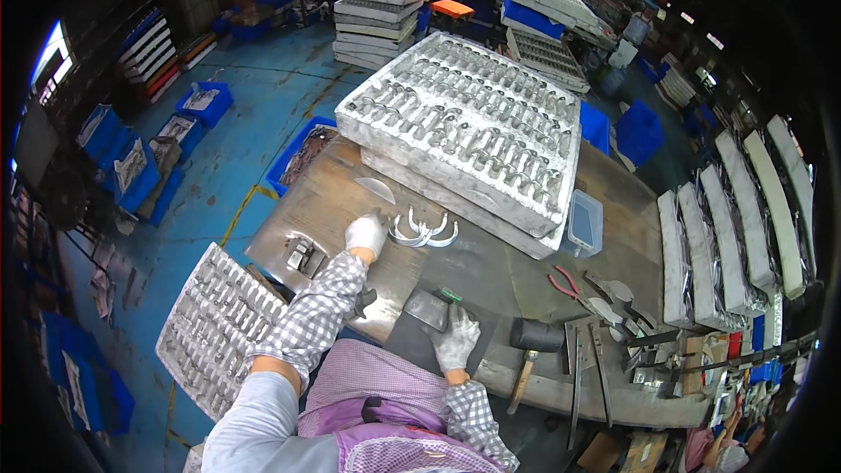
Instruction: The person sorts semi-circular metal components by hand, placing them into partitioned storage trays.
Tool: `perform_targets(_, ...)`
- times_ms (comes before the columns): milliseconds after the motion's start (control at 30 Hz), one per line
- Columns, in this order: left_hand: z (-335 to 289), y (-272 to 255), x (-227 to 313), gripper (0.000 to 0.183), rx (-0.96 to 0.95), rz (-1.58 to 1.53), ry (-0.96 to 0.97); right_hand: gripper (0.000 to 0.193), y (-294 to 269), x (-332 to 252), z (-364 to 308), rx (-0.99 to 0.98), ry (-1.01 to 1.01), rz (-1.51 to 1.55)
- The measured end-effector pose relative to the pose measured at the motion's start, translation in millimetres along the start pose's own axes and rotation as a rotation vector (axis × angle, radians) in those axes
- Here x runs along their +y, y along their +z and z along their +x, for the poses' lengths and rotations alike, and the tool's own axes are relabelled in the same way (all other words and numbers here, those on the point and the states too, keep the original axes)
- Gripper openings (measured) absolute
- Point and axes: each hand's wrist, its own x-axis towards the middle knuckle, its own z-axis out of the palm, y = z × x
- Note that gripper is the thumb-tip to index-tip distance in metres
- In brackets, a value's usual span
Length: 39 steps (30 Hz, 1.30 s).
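Observation:
My left hand (366,235), in a whitish work glove, reaches forward over the metal tabletop with its fingers drawn together. Whatever they may hold is too small to make out. Just right of it lie several shiny curved metal pieces (424,231), and beyond it a flat half-round plate (375,189). My right hand (456,342), gloved too, rests on a dark mat with thumb and forefinger apart. Its fingers are beside a grey metal block (426,308), close to a small green item (451,294); whether they touch either is unclear.
Stacked white trays (460,127) of metal parts stand on the table's far side. Another parts tray (219,324) is at my left. To the right are a mallet (524,366), red-handled pliers (565,282), a clear plastic box (585,223) and upright trays (736,219).

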Motion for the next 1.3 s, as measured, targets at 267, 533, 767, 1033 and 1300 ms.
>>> perform_targets(267,-31.6,-16.1,82.8,0.04,0.169,0.27,0.589,0.085,6.4,6.2,-3.1,-0.023,0.016,-0.035)
perform_targets(533,14.8,15.1,60.2,0.032,0.036,-0.098,0.427,0.081,3.1,3.6,-14.5,-0.015,-0.024,-0.037)
perform_targets(767,-20.7,-13.3,47.3,0.012,0.228,-0.099,0.5,0.09,14.1,14.7,-17.4,-0.038,-0.067,-0.073)
perform_targets(1033,-382.7,-50.9,-157.0,0.027,0.365,-0.422,-0.285,0.074,0.5,22.7,-4.0,-0.186,-0.105,0.083)
perform_targets(1300,-445.8,-33.9,-400.8,0.044,0.478,-0.136,-1.176,0.034,-54.3,-9.0,-42.6,-0.182,0.217,0.441)
